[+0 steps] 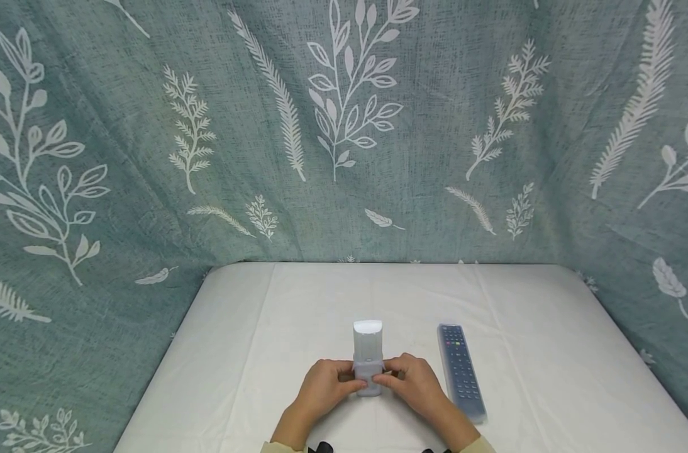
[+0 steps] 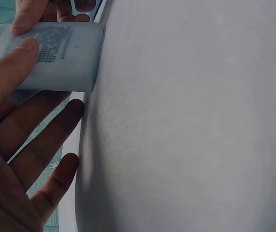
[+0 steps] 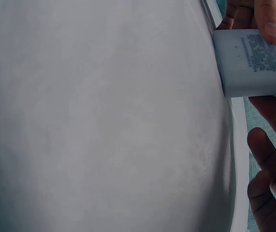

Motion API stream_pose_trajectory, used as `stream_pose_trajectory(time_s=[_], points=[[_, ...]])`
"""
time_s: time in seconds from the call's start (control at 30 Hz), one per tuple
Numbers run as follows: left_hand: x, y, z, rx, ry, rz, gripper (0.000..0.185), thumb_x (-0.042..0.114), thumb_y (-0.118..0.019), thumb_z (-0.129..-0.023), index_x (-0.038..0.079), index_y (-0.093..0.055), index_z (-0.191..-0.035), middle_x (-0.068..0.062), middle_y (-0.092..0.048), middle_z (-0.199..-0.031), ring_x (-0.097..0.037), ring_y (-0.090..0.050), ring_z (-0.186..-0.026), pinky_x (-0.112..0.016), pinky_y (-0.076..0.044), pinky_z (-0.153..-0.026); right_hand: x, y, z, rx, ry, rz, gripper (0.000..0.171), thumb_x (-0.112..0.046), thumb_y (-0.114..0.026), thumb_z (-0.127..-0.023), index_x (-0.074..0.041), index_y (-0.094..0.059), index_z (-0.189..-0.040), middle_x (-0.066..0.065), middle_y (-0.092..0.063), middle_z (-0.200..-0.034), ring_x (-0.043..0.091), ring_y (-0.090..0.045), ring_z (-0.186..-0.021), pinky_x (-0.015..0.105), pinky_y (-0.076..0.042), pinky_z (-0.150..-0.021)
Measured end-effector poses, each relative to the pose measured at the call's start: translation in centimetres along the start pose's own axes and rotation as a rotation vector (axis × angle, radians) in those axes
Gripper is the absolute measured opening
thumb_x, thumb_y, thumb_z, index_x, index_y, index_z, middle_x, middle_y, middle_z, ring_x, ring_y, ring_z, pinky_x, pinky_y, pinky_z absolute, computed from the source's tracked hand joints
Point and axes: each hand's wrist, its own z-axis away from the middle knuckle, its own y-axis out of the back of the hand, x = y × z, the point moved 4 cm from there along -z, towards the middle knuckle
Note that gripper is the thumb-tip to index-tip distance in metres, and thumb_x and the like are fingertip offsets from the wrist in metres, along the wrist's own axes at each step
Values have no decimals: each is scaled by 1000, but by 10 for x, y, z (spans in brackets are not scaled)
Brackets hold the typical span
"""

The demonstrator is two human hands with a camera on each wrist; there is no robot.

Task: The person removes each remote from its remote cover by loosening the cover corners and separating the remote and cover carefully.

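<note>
A pale grey-white, rounded oblong item (image 1: 368, 345) is held up over the middle of the white table; its exact kind is unclear. Its lower part looks wider than the upper, and small dark print covers one face in both wrist views. From the left, my left hand (image 1: 323, 388) pinches the lower part between thumb and forefinger. My right hand (image 1: 417, 385) grips the same part from the right, thumb on the near face. In the left wrist view the other left fingers (image 2: 46, 145) stay spread away from the item (image 2: 75, 53).
A dark-keyed remote control (image 1: 461, 371) in a pale translucent cover lies on the table, just right of my right hand. White cloth covers the table (image 1: 236, 340). Green leaf-patterned fabric (image 1: 434, 126) hangs behind it and along both sides.
</note>
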Motion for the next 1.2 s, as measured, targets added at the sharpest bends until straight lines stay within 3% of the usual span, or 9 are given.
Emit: stream_pose_trajectory(time_s=[0.43, 0.8, 1.0, 1.2], points=[[1, 0, 2, 14, 16, 29, 38, 44, -77, -83, 15, -78, -107, 2, -78, -107, -18, -73, -104, -37, -61, -88, 1, -2, 0, -17, -28, -56, 35, -44, -78, -79, -17, -79, -101, -11, -67, -74, -1, -48, -61, 17, -45, -53], [1, 0, 2, 12, 73, 138, 35, 38, -81, -81, 13, -78, -105, -2, -78, -107, -21, -73, -104, -37, -62, -85, 0, -3, 3, -21, 21, -111, 25, -41, -75, -84, -22, -76, -101, -10, -72, -85, 0, -54, -65, 18, -50, -57], [3, -1, 2, 11, 83, 197, 38, 39, -80, -81, 13, -77, -109, -4, -77, -109, -16, -75, -95, -28, -62, -77, -1, -2, 4, 25, 44, -108, 16, -36, -76, -84, -24, -75, -94, -13, -69, -85, -3, -53, -68, 18, -50, -60], [7, 2, 4, 27, 87, 235, 38, 36, -82, -80, 12, -77, -109, -7, -77, -109, -14, -76, -88, -22, -61, -70, -3, -1, 5, 30, 55, -130, 19, -34, -76, -86, -21, -75, -99, -9, -71, -88, -3, -55, -70, 18, -52, -63]])
